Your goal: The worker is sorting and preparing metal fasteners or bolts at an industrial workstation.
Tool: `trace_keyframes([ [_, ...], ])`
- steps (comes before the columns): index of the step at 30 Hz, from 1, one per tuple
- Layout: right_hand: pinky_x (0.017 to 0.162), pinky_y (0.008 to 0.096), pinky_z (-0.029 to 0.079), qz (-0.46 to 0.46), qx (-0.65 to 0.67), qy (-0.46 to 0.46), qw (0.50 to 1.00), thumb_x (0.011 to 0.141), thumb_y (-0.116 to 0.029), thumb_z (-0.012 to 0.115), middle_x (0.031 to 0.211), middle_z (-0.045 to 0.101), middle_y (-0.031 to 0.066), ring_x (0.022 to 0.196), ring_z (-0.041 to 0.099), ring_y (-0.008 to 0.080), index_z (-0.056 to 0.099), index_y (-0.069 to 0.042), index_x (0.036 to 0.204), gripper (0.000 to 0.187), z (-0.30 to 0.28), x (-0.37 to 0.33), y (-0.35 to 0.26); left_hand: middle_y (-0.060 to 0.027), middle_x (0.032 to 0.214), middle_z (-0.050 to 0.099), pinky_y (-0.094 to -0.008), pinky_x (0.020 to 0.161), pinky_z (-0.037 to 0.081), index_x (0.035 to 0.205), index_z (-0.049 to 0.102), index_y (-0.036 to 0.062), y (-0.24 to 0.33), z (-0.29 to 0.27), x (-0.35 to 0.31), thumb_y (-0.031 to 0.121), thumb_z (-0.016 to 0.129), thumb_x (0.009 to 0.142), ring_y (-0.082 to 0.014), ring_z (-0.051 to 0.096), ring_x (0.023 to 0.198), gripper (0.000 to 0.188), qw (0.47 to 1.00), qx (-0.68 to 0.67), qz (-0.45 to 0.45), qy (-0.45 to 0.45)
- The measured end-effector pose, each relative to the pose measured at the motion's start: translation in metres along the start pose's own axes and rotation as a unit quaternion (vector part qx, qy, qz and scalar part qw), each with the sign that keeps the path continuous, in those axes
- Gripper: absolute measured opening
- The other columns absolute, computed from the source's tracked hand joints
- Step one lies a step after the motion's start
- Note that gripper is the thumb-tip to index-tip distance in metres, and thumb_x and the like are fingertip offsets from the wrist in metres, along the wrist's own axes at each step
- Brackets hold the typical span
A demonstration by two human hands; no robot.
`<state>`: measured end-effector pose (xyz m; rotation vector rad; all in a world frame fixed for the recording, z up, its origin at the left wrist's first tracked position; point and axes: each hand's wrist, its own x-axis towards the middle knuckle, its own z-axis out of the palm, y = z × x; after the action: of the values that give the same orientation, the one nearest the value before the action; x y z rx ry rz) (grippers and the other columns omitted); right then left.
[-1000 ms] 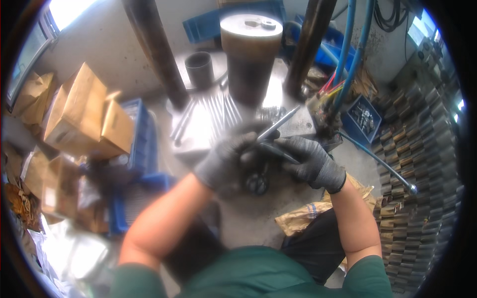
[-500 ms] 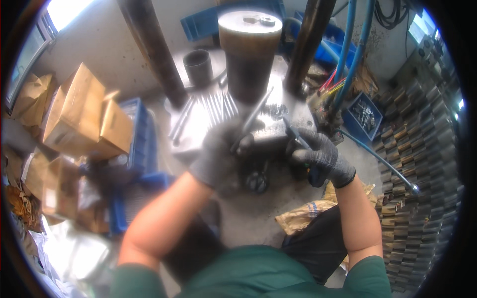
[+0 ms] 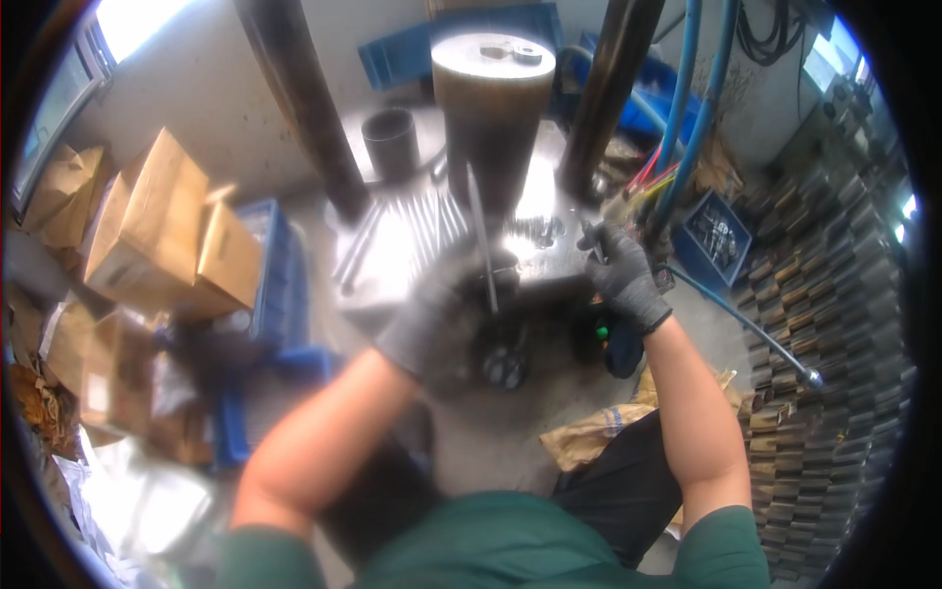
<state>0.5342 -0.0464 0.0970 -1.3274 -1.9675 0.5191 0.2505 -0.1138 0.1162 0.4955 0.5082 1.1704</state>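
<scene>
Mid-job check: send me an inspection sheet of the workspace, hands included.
Surface: metal plate, bright with glare.
Work items: loose rods lying roughly side by side; open-topped tube left of thick column.
Clutter: cardboard boxes left; blue bin of metal parts right.
Hands: gloved left hand holds a single metal rod; gloved right hand holds a slim dark piece, kind unclear.
Cables: blue hoses; black cable loops.
Surroundings: window upper left; stacked metal pieces right.

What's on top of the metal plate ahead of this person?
Slim rods lie at left, with a tall cylinder standing farther back. The left hand blocks part of the front; anything behind it is hidden.
</scene>
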Motion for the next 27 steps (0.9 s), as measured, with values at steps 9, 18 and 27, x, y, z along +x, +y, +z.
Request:
trace_keyframes([
  [9,0.083,0.0506,0.053,-0.009,-0.126,0.043,0.991,0.082,-0.012,0.070,0.092,0.068,0.0231,0.091,0.066,0.0422,0.064,-0.003,0.104,0.024,0.040,0.030,0.005,-0.0052,0.095,0.070,-0.0232,0.060,0.054,0.141,0.053,0.0028,0.003,-0.009,-0.002,0.021,0.054,0.105,-0.0110,0.065,0.070,0.041,0.999,0.044,-0.012,0.025],
  [18,0.078,0.0505,0.053,-0.006,-0.162,0.069,0.984,0.082,-0.009,0.068,0.088,0.067,0.0234,0.085,0.066,0.0443,0.064,-0.004,0.095,0.014,0.057,0.053,0.016,-0.0017,0.091,0.071,-0.0182,0.055,0.049,0.141,0.053,0.0008,-0.011,-0.009,-0.001,0.024,0.059,0.102,-0.0065,0.064,0.064,0.045,0.978,0.204,0.027,0.018],
  [27,0.077,0.0452,0.055,0.095,-0.067,0.121,0.986,0.089,-0.015,0.070,0.088,0.072,0.0193,0.084,0.071,0.0366,0.067,-0.006,0.112,0.025,0.040,0.047,0.003,-0.0024,0.097,0.071,-0.0193,0.058,0.051,0.136,0.056,0.0018,0.000,0.008,-0.013,0.020,0.062,0.102,-0.0064,0.063,0.068,0.039,0.974,0.217,0.014,0.069],
])
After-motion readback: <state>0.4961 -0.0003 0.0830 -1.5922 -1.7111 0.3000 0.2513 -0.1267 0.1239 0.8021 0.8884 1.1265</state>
